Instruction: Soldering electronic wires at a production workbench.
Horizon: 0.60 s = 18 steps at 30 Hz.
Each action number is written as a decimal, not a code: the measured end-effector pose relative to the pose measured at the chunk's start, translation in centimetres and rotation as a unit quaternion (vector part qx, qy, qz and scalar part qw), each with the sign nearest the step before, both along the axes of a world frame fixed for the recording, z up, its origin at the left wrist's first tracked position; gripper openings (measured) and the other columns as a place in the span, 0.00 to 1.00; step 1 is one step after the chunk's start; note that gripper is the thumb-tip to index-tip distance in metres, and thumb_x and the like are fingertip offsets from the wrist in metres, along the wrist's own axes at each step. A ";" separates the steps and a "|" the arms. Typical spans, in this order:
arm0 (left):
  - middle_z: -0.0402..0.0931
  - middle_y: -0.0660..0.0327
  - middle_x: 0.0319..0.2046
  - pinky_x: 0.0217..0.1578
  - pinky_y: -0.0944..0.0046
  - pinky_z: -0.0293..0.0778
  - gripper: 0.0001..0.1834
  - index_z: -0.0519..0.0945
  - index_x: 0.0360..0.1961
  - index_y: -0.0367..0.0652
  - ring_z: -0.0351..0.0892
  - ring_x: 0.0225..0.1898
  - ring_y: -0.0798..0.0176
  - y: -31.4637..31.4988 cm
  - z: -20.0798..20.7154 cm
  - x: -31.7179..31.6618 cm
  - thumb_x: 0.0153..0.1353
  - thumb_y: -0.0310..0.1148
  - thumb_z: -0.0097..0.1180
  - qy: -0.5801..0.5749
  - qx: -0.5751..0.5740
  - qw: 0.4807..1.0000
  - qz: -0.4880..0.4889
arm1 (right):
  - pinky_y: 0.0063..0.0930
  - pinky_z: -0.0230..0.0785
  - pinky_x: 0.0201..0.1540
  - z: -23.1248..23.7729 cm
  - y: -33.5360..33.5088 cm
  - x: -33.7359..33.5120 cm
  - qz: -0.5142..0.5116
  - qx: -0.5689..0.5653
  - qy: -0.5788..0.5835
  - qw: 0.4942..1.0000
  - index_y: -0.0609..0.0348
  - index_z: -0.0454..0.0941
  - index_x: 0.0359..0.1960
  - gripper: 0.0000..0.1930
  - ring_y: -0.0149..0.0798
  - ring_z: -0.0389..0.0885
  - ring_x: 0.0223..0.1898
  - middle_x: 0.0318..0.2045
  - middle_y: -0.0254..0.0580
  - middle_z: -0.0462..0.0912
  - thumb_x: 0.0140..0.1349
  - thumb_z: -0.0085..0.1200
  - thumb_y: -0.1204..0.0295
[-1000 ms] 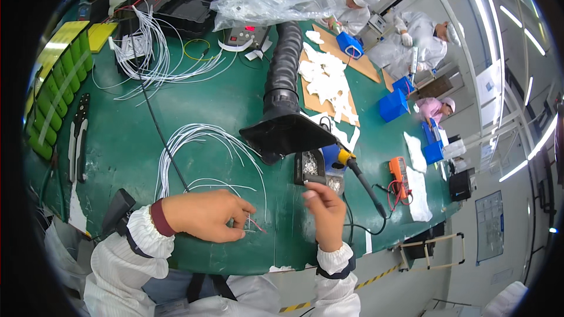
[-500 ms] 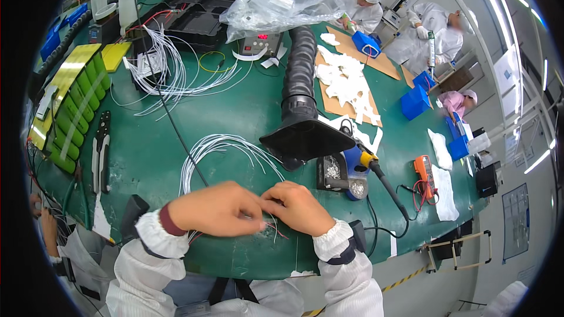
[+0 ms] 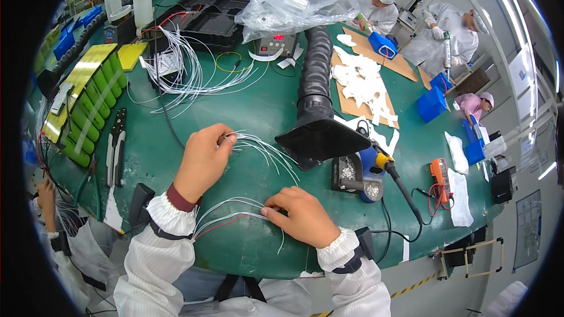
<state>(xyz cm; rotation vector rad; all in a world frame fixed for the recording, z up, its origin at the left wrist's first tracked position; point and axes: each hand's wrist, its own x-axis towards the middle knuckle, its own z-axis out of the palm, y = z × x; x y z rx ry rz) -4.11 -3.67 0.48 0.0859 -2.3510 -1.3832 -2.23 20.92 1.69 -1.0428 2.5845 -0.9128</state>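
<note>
My left hand is closed on a looped bundle of thin white wires, pinching it between thumb and fingers just above the green table. Nearer to me, my right hand pinches the loose ends of the wires at its fingertips. Among these a red wire runs beside the white ones toward my left sleeve. One short white end hangs down below my right fingers. Part of the bundle is hidden behind my left hand and forearm.
A black fume hood on a ribbed hose stands ahead, beside a soldering iron in its stand. Left lie a wire-stripping tool and a green cell pack. An orange multimeter is at right. Other people work around the table.
My hands were close together over the wire ends. My left hand has moved up and away to the far part of the wire loop; my right stays near the ends. The view has shifted slightly.
</note>
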 end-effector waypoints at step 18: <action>0.81 0.44 0.26 0.36 0.46 0.78 0.06 0.83 0.24 0.34 0.82 0.31 0.40 -1.7 -1.6 0.1 0.50 0.27 0.61 -0.076 -0.225 0.971 0.027 | 0.32 0.77 0.38 -0.8 0.1 -1.0 -0.099 -0.096 -0.052 0.989 0.63 0.86 0.43 0.13 0.42 0.85 0.31 0.33 0.49 0.87 0.67 0.61 0.65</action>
